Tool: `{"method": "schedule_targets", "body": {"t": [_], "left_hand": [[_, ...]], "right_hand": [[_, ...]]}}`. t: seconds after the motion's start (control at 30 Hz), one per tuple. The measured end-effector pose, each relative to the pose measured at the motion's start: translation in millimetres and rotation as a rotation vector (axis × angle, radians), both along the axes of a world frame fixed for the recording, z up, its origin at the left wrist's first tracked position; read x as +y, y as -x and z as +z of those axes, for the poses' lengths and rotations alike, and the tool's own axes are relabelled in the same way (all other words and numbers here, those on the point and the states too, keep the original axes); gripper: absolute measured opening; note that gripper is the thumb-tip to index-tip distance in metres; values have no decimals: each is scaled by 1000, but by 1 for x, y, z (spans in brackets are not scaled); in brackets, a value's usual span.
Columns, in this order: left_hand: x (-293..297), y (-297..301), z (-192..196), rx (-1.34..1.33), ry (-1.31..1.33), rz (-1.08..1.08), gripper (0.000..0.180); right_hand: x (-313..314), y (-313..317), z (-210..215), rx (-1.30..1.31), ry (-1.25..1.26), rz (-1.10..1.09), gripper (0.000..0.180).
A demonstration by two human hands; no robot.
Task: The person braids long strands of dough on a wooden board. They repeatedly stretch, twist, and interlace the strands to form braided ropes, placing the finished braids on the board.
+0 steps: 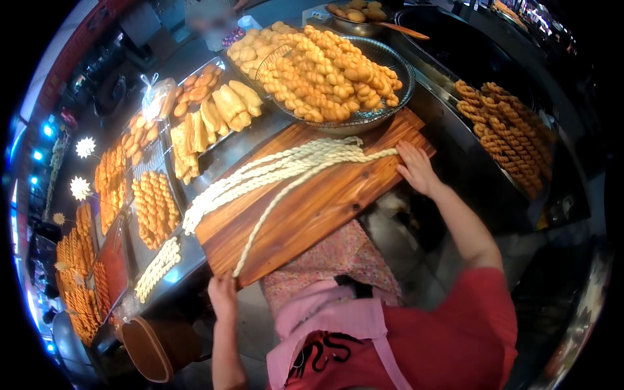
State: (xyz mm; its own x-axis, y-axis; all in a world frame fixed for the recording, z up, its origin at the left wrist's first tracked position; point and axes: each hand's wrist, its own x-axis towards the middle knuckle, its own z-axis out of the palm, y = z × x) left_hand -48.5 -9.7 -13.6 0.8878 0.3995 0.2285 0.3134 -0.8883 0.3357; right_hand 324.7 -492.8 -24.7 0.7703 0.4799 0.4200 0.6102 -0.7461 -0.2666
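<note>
A long, pale rope of raw twisted dough [284,190] lies in a slight curve across the wooden board [305,218]. At the board's near left corner, my left hand [223,294] is closed on the rope's lower end. My right hand [417,169], over the board's right edge, grips the other end between thumb and fingers. Beyond the rope, several more raw dough twists [260,170] lie side by side along the far part of the board, some reaching over its left edge.
A wire basket [406,91] of fried dough twists [331,71] stands behind the board. Trays of fried dough sticks [224,109] and more twists [155,208] fill the left counter. Fried twists [500,130] lie at right beside a dark pan [468,49]. A brown bin [146,348] stands lower left.
</note>
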Motion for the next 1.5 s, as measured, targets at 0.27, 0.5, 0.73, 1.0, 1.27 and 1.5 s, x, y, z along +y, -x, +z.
{"method": "schedule_targets", "body": {"t": [0.27, 0.5, 0.73, 1.0, 1.27, 1.5], "left_hand": [[62, -131, -7, 30, -409, 307, 51], [36, -68, -18, -239, -288, -51, 28], [15, -38, 9, -161, -59, -277, 28], [46, -117, -16, 65, -370, 70, 54], [38, -92, -20, -107, -164, 15, 27], [38, -95, 2, -283, -130, -163, 13]], "right_hand": [[34, -16, 7, -131, -3, -202, 48], [8, 40, 0, 228, -242, 56, 30], [52, 7, 34, 641, -1001, -86, 29], [128, 27, 15, 23, -75, 380, 24], [130, 36, 17, 57, -31, 323, 26], [136, 20, 16, 445, -238, 313, 15]]}}
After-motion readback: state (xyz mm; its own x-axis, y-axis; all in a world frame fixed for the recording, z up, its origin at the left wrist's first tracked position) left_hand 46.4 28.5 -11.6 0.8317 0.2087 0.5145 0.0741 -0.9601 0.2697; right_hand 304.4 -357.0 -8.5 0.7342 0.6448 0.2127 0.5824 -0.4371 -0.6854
